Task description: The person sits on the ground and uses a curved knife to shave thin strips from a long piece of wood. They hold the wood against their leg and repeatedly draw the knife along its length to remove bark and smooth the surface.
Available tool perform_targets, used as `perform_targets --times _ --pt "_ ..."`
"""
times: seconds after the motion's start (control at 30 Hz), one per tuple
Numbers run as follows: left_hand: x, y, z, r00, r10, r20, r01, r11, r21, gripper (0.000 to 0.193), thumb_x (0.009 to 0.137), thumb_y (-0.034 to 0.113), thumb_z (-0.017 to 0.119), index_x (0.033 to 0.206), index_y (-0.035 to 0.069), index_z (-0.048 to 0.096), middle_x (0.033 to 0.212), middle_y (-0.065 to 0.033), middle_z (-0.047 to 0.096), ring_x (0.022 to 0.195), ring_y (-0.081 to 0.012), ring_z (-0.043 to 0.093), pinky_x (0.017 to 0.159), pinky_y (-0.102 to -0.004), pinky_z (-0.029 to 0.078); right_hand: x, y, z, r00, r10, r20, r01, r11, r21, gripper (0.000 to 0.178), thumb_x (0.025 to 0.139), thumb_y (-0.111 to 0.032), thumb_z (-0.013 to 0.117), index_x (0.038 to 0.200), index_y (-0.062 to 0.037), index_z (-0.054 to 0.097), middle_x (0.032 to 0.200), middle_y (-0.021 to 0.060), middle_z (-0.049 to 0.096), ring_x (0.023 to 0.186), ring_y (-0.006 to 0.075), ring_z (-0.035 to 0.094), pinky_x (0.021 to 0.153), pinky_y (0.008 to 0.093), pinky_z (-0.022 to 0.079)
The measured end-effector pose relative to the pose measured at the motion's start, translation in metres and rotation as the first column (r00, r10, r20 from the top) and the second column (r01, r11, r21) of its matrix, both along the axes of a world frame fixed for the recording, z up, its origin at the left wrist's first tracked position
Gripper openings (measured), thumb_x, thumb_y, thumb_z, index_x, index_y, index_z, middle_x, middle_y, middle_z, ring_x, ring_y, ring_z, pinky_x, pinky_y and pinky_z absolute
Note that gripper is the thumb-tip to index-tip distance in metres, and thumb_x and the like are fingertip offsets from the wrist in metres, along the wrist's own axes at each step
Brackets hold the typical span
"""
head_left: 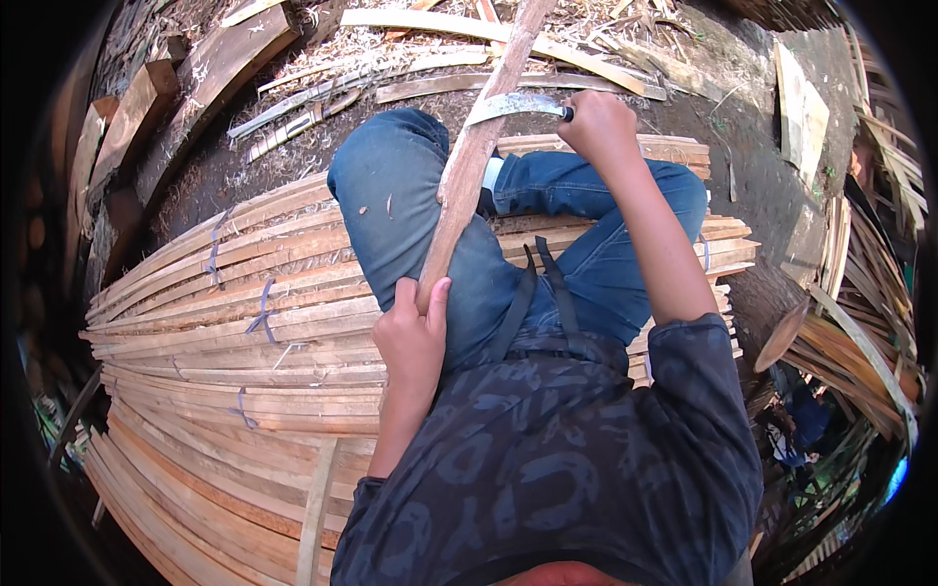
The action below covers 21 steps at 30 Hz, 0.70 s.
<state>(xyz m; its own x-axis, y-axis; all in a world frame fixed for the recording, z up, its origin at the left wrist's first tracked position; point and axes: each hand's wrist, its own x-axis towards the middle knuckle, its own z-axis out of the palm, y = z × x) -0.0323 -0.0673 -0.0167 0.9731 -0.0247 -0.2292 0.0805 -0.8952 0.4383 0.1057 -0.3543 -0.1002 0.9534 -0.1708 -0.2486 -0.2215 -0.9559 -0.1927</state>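
Note:
My left hand (412, 330) is closed round the near end of a long, rough wooden stick (467, 166), its thumb lying along the wood. The stick slants away from me across my left thigh and runs out past the top edge of the view. In my right hand (598, 125) is the dark handle of a knife with a broad, slightly curved pale blade (518, 104). That blade lies across the stick, touching it well beyond my knees. Most of the knife's handle is hidden in my fist.
I sit on bundles of sawn wooden strips (244, 322) tied with purple string. Thick timber beams (210, 103) stand at the far left. Loose strips (430, 88) and shavings litter the ground ahead. A cut log (782, 337) and more wood pieces are at the right.

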Motion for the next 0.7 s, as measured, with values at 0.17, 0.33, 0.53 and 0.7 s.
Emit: perform_targets --times 0.17,0.33,0.53,0.7 --pt "-0.003 0.001 0.001 1.0 -0.018 -0.024 0.019 0.998 0.063 0.037 0.09 0.037 0.064 0.076 0.006 0.05 0.051 -0.0168 0.054 0.048 -0.038 0.058 0.044 -0.0435 0.041 0.033 -0.025 -0.02 0.941 -0.289 -0.175 0.302 0.952 0.052 0.03 0.073 -0.027 0.065 0.091 -0.004 0.072 0.095 0.0214 0.069 0.091 0.036 0.067 0.08 0.044 0.053" --pt "0.002 0.007 0.002 0.999 -0.034 -0.023 0.035 0.998 0.052 0.037 0.089 0.038 0.065 0.076 0.007 0.049 0.052 -0.016 0.055 0.049 -0.0371 0.058 0.044 -0.043 0.042 0.058 -0.117 -0.023 0.88 -0.472 0.045 0.474 0.874 -0.11 0.031 0.076 -0.026 0.06 0.09 -0.0013 0.072 0.093 0.0218 0.069 0.091 0.0377 0.067 0.079 0.045 0.052" --pt "-0.002 0.009 -0.001 0.998 0.049 -0.045 -0.049 0.999 -0.002 0.037 0.09 0.038 0.064 0.077 0.006 0.049 0.051 -0.0163 0.054 0.049 -0.0365 0.058 0.046 -0.0437 0.042 0.034 -0.102 -0.005 0.881 -0.467 0.082 0.46 0.883 0.091 0.032 0.082 -0.033 0.062 0.086 -0.0026 0.072 0.078 0.0203 0.068 0.079 0.037 0.067 0.072 0.0441 0.052" --pt "0.004 0.021 0.003 0.94 0.055 -0.338 -0.121 0.976 -0.178 0.031 0.093 0.029 0.062 0.081 0.003 0.048 0.053 -0.0138 0.055 0.047 -0.0271 0.058 0.046 -0.0376 0.043 -0.033 -0.013 -0.009 0.951 -0.276 0.138 0.23 0.932 0.279 0.024 0.08 -0.027 0.065 0.078 -0.0035 0.071 0.065 0.0208 0.063 0.068 0.0406 0.063 0.064 0.0458 0.05"
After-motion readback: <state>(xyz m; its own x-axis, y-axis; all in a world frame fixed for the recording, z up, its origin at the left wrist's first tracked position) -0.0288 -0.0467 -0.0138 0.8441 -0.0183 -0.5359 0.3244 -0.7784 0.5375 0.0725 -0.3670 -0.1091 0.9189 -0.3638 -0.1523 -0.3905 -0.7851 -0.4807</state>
